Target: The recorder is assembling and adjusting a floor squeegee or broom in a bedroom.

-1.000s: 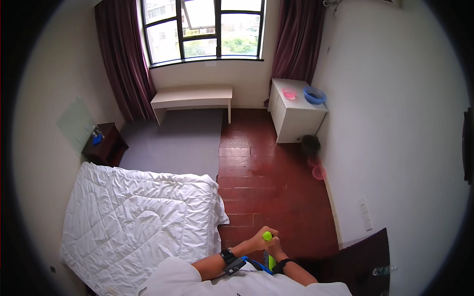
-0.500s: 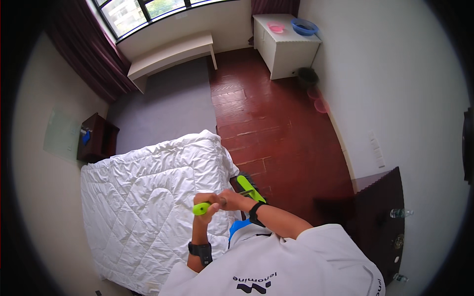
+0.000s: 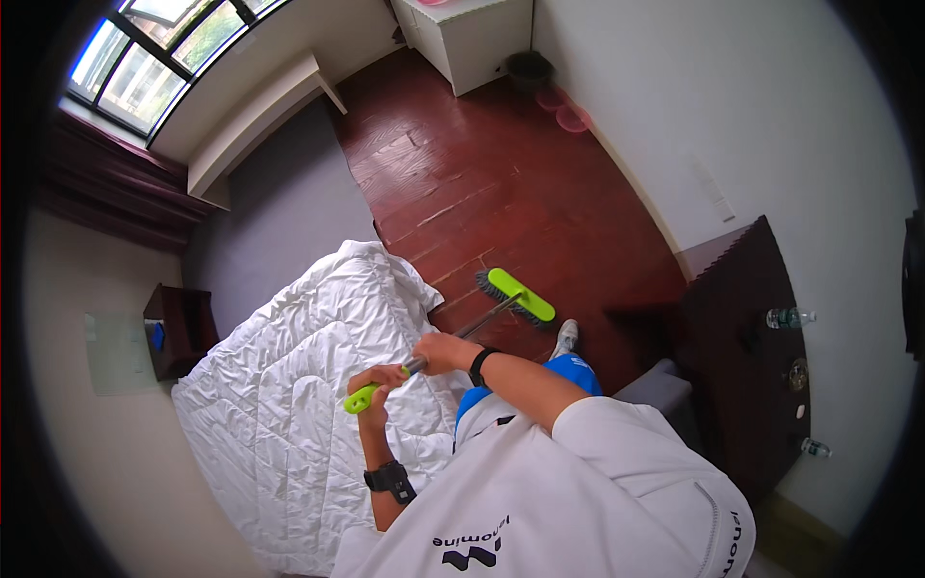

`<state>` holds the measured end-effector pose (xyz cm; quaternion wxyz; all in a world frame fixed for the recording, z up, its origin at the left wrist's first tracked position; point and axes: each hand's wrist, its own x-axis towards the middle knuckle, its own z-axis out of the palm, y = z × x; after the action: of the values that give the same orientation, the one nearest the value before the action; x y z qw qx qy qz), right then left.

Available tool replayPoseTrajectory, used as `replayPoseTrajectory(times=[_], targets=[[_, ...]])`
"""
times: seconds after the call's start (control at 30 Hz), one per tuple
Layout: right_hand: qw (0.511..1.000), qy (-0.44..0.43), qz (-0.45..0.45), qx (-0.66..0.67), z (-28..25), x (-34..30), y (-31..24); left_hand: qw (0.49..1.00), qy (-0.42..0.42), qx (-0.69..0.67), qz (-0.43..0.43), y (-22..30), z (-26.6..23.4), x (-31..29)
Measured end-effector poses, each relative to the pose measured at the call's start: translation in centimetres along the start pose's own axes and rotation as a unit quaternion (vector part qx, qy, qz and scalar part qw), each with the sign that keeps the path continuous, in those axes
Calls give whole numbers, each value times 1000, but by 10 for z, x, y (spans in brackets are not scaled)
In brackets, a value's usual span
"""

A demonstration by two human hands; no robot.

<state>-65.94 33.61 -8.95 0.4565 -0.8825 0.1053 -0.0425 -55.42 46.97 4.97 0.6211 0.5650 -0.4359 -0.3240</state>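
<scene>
Both my hands grip the metal handle of a broom with a bright green head (image 3: 520, 296) and grey bristles. My left hand (image 3: 383, 381) is closed round the top end, where a green grip pokes out past the fingers. Further down the pole, my right hand (image 3: 441, 354) is wrapped round it. The broom slants away from me to the right, its head on the dark red wooden floor (image 3: 462, 217). The bristles lie to the right of the bed's corner and just beyond my shoe (image 3: 567, 337).
A bed with a white quilt (image 3: 299, 414) fills the left side. On the right stands a dark table (image 3: 747, 337) with bottles (image 3: 788, 318). Further off are a white cabinet (image 3: 482, 43), a dark bin (image 3: 528, 69), pink basins (image 3: 570, 118), a grey mat (image 3: 265, 183) and a dark nightstand (image 3: 180, 332).
The broom head has moved out from close by my right hand to farther over the floor. My view has turned, and my shoe now shows. Both hands keep their grip.
</scene>
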Motion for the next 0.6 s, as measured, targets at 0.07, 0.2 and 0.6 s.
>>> replayPoseTrajectory(times=[0.07,0.2,0.6], targets=[[997,-55,40,-34,-30,-31,24,999,-9,30,-30,-13,38,0],[986,-60,125,-88,-84,-108,84,994,-73,-14,-74,-56,123,3],[964,156,186,-108,-242,-305,253,961,-267,-62,-39,-114,401,111]])
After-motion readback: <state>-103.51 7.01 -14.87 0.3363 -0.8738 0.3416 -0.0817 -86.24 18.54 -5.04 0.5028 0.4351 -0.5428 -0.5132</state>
